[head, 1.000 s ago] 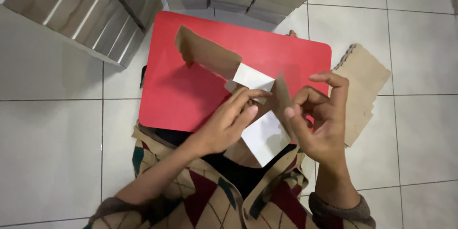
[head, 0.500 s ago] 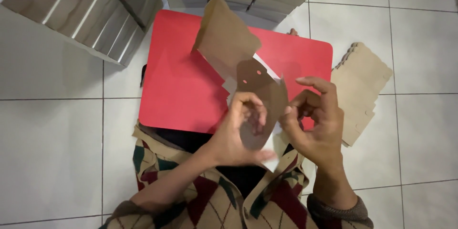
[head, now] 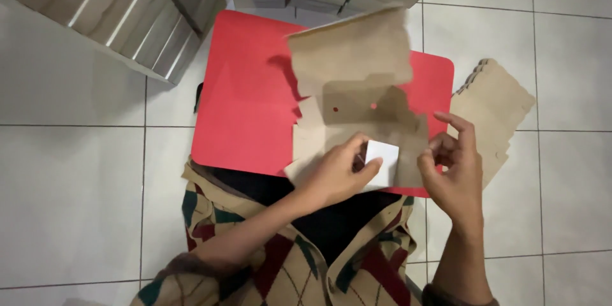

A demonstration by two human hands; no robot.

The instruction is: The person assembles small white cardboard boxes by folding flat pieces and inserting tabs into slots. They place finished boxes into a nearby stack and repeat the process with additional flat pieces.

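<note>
Over the red table (head: 242,89), a brown cardboard cutout (head: 357,89) is held partly unfolded, its big top flap raised and blurred, with two small holes in the middle panel and a white inner face showing at one folded tab. Its lower edge is hidden behind the hands. Left hand (head: 335,175) pinches the white tab between thumb and fingers; right hand (head: 452,172) grips the cutout's right edge with curled fingers. A stack of flat cardboard (head: 503,108) lies on the tiled floor (head: 76,185) just right of the table.
</note>
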